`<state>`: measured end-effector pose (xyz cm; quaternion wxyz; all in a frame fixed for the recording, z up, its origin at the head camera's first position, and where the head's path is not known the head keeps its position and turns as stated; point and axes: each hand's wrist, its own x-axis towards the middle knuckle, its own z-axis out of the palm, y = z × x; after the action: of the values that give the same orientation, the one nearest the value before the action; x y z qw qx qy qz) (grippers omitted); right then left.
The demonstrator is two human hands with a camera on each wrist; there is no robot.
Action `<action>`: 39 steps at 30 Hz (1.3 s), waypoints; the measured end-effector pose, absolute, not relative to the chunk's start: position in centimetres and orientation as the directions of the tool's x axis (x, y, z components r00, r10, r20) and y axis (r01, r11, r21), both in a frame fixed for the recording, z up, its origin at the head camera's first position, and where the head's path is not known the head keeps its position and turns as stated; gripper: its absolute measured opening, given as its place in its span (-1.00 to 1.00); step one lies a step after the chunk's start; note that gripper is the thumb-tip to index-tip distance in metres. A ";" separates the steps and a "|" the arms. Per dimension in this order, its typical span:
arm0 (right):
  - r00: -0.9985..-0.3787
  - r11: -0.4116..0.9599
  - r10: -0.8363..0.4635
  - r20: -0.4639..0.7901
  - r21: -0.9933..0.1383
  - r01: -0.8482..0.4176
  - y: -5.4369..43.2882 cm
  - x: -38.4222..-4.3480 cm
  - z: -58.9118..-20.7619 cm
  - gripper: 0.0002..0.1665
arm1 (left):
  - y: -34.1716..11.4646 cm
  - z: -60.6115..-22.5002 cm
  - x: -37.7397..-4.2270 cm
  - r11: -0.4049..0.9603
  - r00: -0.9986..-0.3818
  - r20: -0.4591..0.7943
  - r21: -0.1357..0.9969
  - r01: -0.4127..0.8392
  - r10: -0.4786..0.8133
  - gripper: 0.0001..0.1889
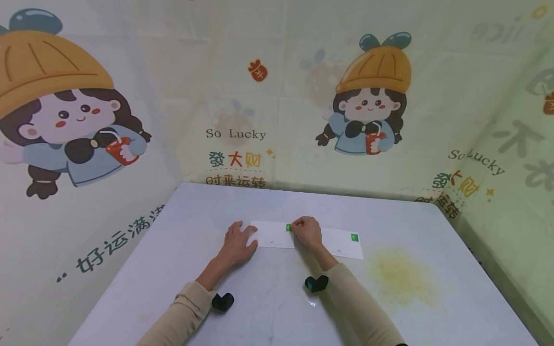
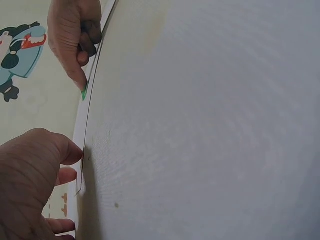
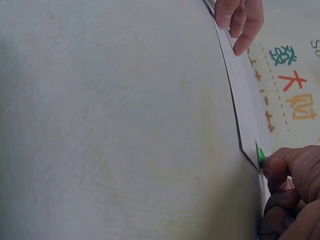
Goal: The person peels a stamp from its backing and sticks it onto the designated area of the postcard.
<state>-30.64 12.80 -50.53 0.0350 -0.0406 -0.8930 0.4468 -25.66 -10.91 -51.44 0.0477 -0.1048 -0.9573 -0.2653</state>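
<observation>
Two white envelopes lie side by side on the table: a left envelope (image 1: 272,235) and a right envelope (image 1: 332,243). My left hand (image 1: 238,246) rests at the left end of the left envelope, fingers spread, thumb and index finger at its edge. My right hand (image 1: 308,231) pinches a small green stamp (image 1: 288,227) at that envelope's upper right corner. In the right wrist view the stamp (image 3: 261,157) stands tilted between thumb and fingertip; whether its lower edge touches the paper I cannot tell. Another green stamp (image 1: 355,237) sits on the right envelope's upper right corner, partly behind my right hand's envelope end.
The white table (image 1: 268,298) carries a yellowish stain (image 1: 402,276) to the right. A small clear, shiny scrap (image 1: 312,303) lies near my right wrist. A patterned cloth backdrop (image 1: 294,110) rises behind the table and along both sides.
</observation>
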 end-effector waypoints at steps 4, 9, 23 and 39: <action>-0.994 0.606 0.108 0.029 -0.794 0.043 12.7 -30.6 -50.5 -0.84 | -11.0 -51.4 -25.7 0.835 -0.974 0.150 0.502 0.225 0.172 -0.57; -0.993 0.628 0.115 0.035 -0.777 0.045 12.6 -30.6 -50.5 -0.85 | -11.1 -51.4 -25.5 0.826 -0.970 0.163 0.510 0.240 0.181 -0.59; -0.995 0.554 0.089 0.054 -0.833 0.005 13.1 -30.1 -50.1 -0.78 | -11.1 -51.5 -25.3 0.827 -0.969 0.175 0.507 0.242 0.176 -0.61; -0.996 0.484 0.081 0.022 -0.875 0.020 13.9 -29.7 -50.0 -0.73 | -11.1 -51.8 -25.4 0.827 -0.970 0.171 0.509 0.238 0.174 -0.60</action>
<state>-29.70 13.94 -49.99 0.0300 -0.0293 -0.8608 0.5071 -25.41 -11.09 -51.77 0.0588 -0.1078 -0.9541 -0.2733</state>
